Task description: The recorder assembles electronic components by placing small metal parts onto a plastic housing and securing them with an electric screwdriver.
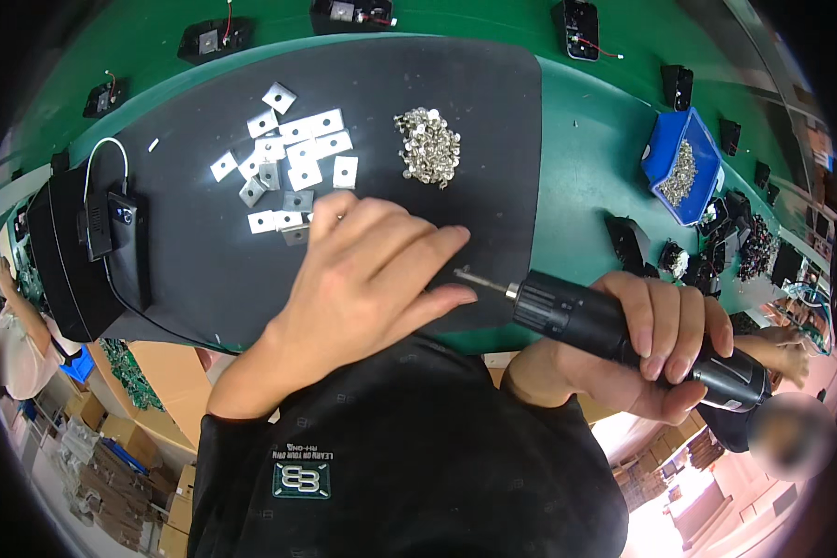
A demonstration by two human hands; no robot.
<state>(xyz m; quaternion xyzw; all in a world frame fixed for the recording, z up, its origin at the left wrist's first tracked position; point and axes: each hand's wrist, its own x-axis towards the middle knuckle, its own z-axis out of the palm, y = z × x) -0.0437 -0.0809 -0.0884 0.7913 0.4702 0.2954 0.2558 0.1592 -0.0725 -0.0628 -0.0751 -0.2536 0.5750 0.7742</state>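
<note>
My right hand (pixel 665 339) is wrapped round a black electric screwdriver (pixel 572 316), its thin bit pointing left. At the bit's tip sits a small metal piece, probably a screw (pixel 463 272). Close by, my left hand (pixel 362 274) has thumb and index finger apart on either side of that tip, without touching it. Its other fingers curl inward, and their undersides are hidden. Just beyond the left hand, several square metal plates with centre holes (pixel 304 175) lie scattered. A heap of small silvery screws (pixel 429 147) rests to their right.
A black mat (pixel 493 102) covers part of the green bench (pixel 576 167). At right stands a blue bin (pixel 660 153) of small metal parts. Black housings (pixel 581 28) with wires line the far side. A power bank (pixel 128 242) with a cable is at left. Other people sit at both sides.
</note>
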